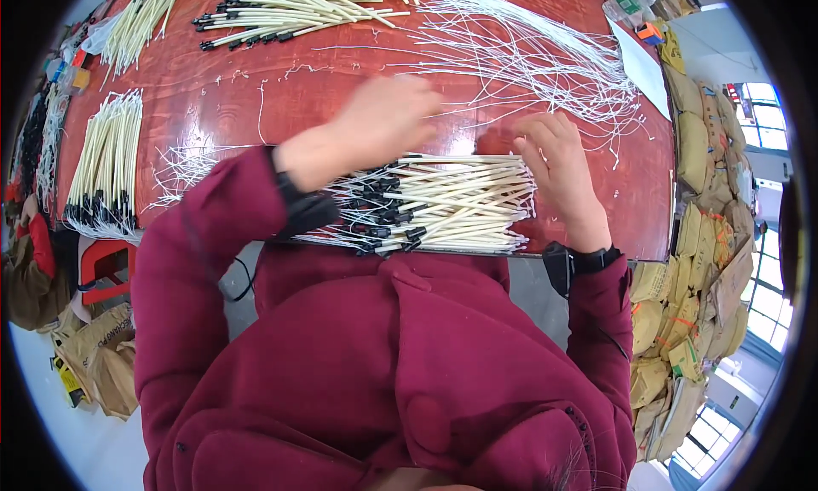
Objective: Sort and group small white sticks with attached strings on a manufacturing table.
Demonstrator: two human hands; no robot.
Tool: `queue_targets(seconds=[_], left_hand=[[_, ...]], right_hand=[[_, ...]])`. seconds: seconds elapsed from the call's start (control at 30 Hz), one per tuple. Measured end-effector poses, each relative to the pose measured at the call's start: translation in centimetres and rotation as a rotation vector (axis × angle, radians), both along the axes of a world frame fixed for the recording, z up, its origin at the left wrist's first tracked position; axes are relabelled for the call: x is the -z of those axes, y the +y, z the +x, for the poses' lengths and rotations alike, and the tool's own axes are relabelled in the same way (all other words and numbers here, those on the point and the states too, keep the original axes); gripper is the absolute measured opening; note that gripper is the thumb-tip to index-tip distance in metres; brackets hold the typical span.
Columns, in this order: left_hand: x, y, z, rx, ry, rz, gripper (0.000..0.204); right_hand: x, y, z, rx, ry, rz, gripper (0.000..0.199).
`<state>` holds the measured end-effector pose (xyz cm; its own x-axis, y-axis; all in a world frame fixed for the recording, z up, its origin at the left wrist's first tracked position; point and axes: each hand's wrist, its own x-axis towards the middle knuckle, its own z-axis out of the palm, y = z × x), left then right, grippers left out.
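A loose bundle of thin cream-coloured sleeved wires with black end clips (443,203) is spread at the red table's (256,90) near edge, six o'clock. The right hand (558,163), open, is laid on its right end; the left hand (388,116), blurred, cannot be judged. The wires are judged light, springy and slippery, best pinched mid-length.

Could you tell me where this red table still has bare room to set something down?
Bare patch: between the left bundle of cream sticks and the left hand. Crowded: the near pile and loose white strings beyond the right hand.
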<state>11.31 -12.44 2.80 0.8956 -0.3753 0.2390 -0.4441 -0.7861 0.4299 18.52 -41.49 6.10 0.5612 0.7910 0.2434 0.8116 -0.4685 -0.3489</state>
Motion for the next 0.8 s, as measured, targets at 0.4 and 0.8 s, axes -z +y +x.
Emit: queue_targets(seconds=[0.4, 0.8], left_hand=[[4.6, -4.1, 7.4, -0.027, -0.089, 0.237, 0.018], [1.6, 3.3, 0.2, 0.099, -0.016, 0.177, 0.016]], right_hand=[[2.0, 0.3, 0.8, 0.059, -0.059, -0.003, 0.024], [2.0, 0.8, 0.8, 0.083, -0.028, -0.023, 0.033]])
